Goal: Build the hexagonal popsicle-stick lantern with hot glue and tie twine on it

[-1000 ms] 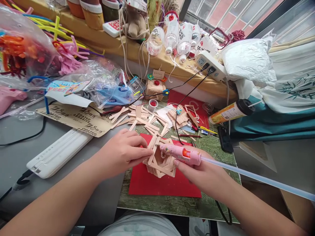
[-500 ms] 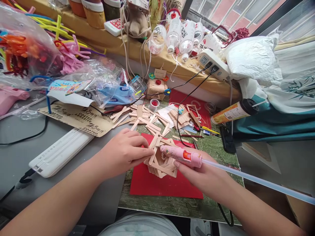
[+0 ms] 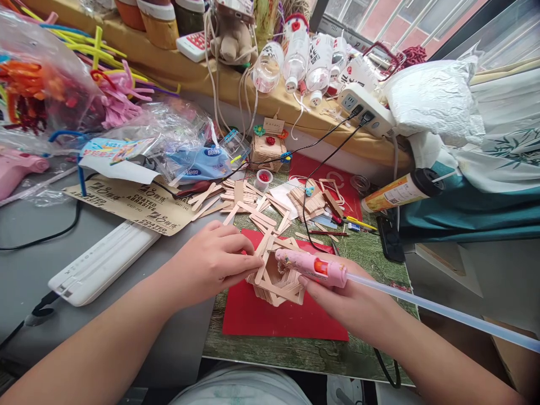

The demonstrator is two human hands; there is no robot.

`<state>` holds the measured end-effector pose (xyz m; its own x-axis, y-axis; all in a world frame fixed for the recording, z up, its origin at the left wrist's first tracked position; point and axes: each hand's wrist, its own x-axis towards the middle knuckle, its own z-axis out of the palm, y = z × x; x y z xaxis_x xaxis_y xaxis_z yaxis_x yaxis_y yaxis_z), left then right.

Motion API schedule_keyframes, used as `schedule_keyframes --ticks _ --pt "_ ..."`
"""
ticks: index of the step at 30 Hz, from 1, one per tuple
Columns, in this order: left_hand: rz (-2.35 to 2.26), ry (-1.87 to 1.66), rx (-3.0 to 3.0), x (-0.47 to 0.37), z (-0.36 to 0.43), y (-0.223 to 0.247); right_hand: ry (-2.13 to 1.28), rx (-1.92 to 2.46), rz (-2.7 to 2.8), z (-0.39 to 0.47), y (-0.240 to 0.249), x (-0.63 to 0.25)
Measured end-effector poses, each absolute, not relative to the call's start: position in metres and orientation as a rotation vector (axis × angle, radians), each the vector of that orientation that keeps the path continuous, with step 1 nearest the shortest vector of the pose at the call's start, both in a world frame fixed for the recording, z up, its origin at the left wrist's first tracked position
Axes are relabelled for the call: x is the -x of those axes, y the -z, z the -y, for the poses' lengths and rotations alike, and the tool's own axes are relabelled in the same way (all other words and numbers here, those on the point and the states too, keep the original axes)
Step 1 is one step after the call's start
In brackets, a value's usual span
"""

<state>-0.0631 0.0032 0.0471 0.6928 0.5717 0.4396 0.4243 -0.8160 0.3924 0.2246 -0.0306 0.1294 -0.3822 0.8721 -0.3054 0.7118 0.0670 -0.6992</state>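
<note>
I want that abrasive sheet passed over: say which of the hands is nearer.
Left. The left hand is just right of the abrasive sheet, apart from it; the right hand, gripping the pink glue gun, is farther right, past the stick structure.

On the brown abrasive sheet (image 3: 122, 203) at the left of the frame I can read "COATED ABRASIVE" and "GRIT-240". I can't make out the print on the blue packet (image 3: 202, 162) near upper centre, the small card (image 3: 274, 126) beside it or the cup (image 3: 392, 192) at right.
</note>
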Motion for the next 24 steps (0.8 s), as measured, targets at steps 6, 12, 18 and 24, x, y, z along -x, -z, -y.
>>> schedule_keyframes --ticks 6,12,18,24 --pt "-0.788 -0.806 -2.645 0.063 -0.003 -0.047 -1.25 1.587 2.123 0.03 -0.125 -0.228" --pt "-0.779 -0.803 -2.64 0.064 -0.003 -0.046 -1.268 1.634 2.089 0.031 -0.124 -0.233" --pt "-0.782 -0.841 -2.617 0.065 -0.003 -0.047 -1.207 1.681 1.873 0.035 -0.125 -0.26" --pt "-0.791 -1.036 -2.541 0.07 -0.005 -0.047 -0.941 1.78 1.441 0.043 -0.075 -0.346"
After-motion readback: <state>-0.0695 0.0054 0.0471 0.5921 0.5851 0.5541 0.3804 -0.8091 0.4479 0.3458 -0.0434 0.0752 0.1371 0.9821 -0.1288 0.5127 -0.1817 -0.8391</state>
